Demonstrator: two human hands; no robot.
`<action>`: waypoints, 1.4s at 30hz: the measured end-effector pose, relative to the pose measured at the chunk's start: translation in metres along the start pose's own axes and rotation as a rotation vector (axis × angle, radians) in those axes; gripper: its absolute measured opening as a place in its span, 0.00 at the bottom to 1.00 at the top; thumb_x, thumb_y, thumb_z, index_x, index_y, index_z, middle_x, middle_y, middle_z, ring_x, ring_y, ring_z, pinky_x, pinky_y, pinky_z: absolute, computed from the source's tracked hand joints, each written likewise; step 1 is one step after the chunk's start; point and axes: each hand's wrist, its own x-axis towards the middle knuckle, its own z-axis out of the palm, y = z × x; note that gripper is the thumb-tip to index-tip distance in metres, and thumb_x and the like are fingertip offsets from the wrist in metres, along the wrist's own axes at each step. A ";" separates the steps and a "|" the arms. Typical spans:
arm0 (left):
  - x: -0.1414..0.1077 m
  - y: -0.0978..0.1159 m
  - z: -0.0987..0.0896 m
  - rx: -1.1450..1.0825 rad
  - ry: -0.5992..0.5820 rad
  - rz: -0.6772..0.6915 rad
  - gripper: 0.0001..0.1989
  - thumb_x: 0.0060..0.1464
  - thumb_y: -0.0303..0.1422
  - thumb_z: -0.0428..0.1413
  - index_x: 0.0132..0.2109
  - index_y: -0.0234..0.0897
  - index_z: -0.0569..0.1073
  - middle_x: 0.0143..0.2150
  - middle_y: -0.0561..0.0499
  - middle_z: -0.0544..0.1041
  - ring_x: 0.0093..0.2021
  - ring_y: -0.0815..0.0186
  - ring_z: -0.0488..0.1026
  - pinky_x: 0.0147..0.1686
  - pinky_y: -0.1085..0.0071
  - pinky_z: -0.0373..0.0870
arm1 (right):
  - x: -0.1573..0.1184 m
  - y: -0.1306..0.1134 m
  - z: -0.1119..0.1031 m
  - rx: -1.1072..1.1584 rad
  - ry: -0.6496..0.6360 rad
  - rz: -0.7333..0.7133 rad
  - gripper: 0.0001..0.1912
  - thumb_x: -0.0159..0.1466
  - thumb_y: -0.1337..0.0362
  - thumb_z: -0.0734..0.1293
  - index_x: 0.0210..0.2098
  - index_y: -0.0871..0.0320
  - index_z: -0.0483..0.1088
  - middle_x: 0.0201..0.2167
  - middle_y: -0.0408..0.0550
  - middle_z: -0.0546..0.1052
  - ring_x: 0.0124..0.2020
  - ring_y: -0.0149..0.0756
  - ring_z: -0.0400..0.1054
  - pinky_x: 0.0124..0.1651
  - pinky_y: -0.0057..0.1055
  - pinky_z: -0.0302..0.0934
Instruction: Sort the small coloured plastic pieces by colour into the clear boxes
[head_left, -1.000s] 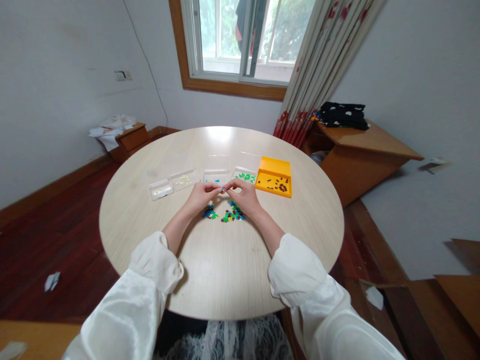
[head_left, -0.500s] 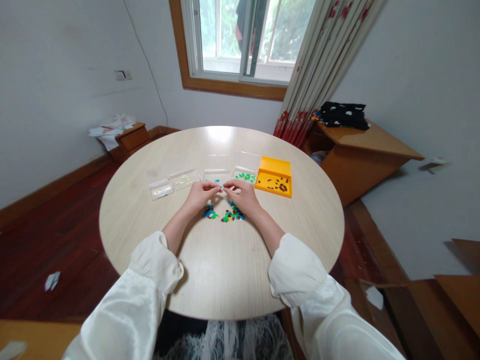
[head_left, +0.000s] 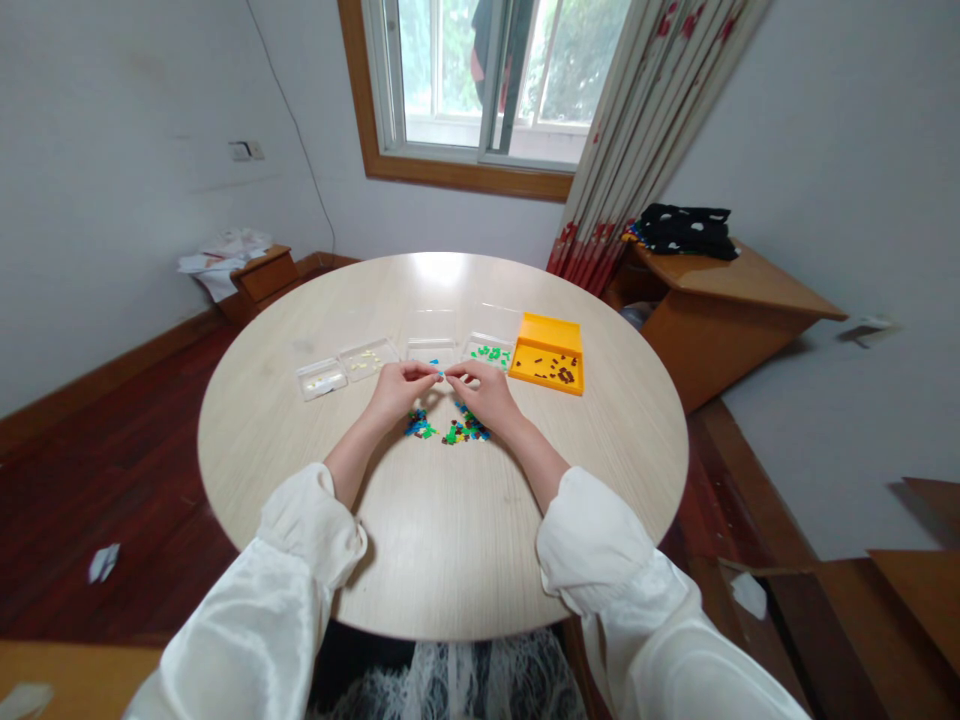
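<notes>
My left hand [head_left: 401,388] and my right hand [head_left: 484,390] meet fingertip to fingertip above the table. Both are closed in a pinch around a tiny blue building brick [head_left: 441,375], mostly hidden by the fingers. Under the left hand lies a small pile of mixed bricks [head_left: 420,426]. A second pile of green, blue, brown and yellow bricks [head_left: 466,428] is beneath the right hand. Just beyond the fingers stands a clear box [head_left: 430,346] with a few blue pieces. To its right, another clear box [head_left: 487,338] holds green pieces.
An open yellow box [head_left: 547,386] with brown pieces stands right of the clear ones. Two clear boxes [head_left: 322,392] with pale pieces are at the left. The round table [head_left: 450,540] fills the middle; a wooden cabinet [head_left: 742,310] is beyond its right edge.
The hands stay in almost the same place, with only a slight shift of the fingertips around the blue brick. The boxes and piles look unchanged.
</notes>
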 end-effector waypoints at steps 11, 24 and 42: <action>0.000 0.001 -0.001 0.020 0.022 0.001 0.13 0.34 0.39 0.65 0.26 0.33 0.78 0.27 0.46 0.78 0.28 0.65 0.72 0.28 0.71 0.66 | -0.001 -0.005 0.000 0.059 -0.022 0.018 0.08 0.58 0.67 0.65 0.35 0.57 0.77 0.34 0.47 0.80 0.36 0.33 0.72 0.38 0.30 0.65; 0.001 -0.001 -0.001 0.023 0.056 0.036 0.14 0.36 0.41 0.64 0.28 0.35 0.78 0.29 0.45 0.79 0.32 0.62 0.74 0.32 0.68 0.69 | -0.001 -0.003 0.001 0.069 -0.030 0.037 0.12 0.60 0.67 0.63 0.40 0.54 0.77 0.40 0.49 0.80 0.41 0.35 0.73 0.40 0.33 0.67; 0.010 -0.005 -0.011 0.034 0.310 0.051 0.14 0.45 0.42 0.56 0.31 0.34 0.75 0.24 0.51 0.75 0.20 0.73 0.59 0.21 0.74 0.58 | 0.004 0.019 -0.004 -0.256 -0.028 0.037 0.13 0.61 0.67 0.62 0.43 0.54 0.75 0.42 0.49 0.79 0.47 0.41 0.68 0.55 0.45 0.55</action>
